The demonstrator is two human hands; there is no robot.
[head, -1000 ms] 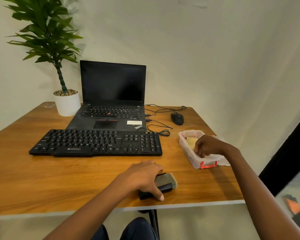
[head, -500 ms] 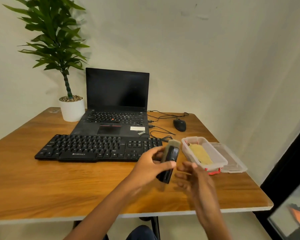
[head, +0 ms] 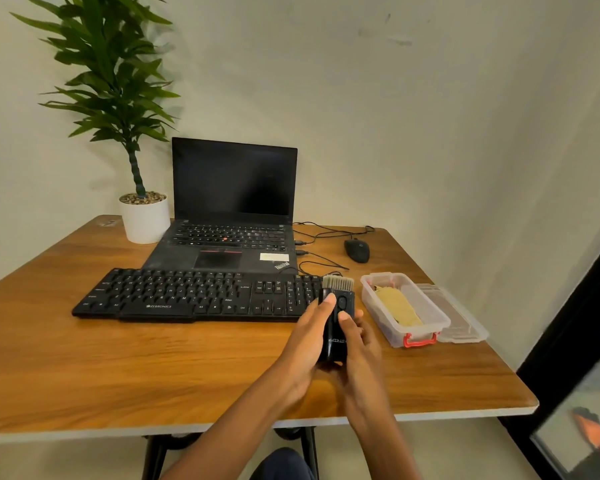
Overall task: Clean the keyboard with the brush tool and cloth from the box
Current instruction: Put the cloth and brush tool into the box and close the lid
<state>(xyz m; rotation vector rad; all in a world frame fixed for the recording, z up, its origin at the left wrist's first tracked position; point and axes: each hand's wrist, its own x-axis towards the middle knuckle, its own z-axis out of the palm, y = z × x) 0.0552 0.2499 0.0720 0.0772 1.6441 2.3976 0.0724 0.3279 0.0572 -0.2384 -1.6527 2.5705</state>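
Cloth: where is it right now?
Head view: the cloth lies inside the open clear box, right side of the table, between the keyboard and the lid.

I read a black brush tool (head: pixel 336 339), grey-tan bristles (head: pixel 338 283) above the fingers (head: pixel 328 302). Right of them: mustard cloth (head: pixel 397 306), clear box (head: pixel 384 318), red latch (head: pixel 420 340); left, black keyboard (head: pixel 187 294).

Two bare hands in view, left hand (head: pixel 307 341) and right hand (head: pixel 359 344), each on a forearm uncovered all the way to the bottom frame edge: left forearm (head: pixel 243 417), right forearm (head: pixel 381 431), both slim. Thumbnails on both read short and plain. Only clothing that shows is a rounded patch of dark navy fabric (head: pixel 281 462) over a leg at bottom centre, between the forearms; too little of it shows to name the garment.
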